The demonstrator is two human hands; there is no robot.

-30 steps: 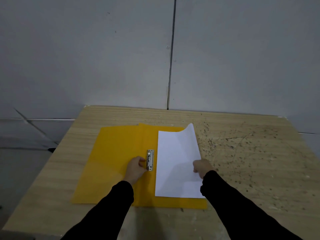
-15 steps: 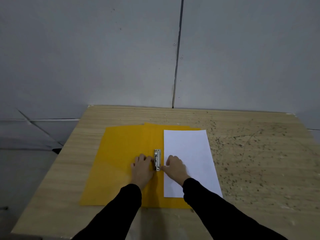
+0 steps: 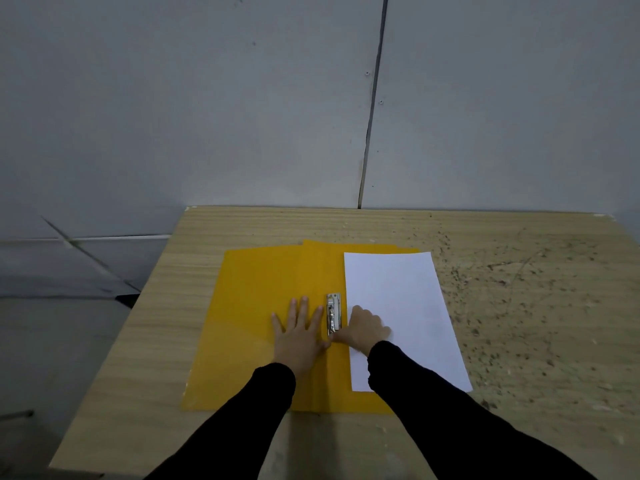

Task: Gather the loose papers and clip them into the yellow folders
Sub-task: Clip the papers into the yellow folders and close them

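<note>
An open yellow folder [image 3: 256,306] lies flat on the wooden table [image 3: 519,306], with the edge of a second yellow folder showing under its far side. A metal clip [image 3: 334,313] sits along its spine. White paper [image 3: 398,299] lies on the folder's right half, its left edge beside the clip. My left hand [image 3: 299,336] presses flat on the folder just left of the clip, fingers spread. My right hand [image 3: 365,330] has its fingers curled at the clip's near end, resting on the paper's left edge.
The table stands against a grey panelled wall [image 3: 277,98]. Its right part is speckled with dark marks and debris [image 3: 502,278]. Grey floor [image 3: 52,306] lies beyond the table's left edge.
The paper's lifted far corner has been laid flat. My right hand moved from the paper's right edge to the clip. My left hand let go of the clip and now lies flat.
</note>
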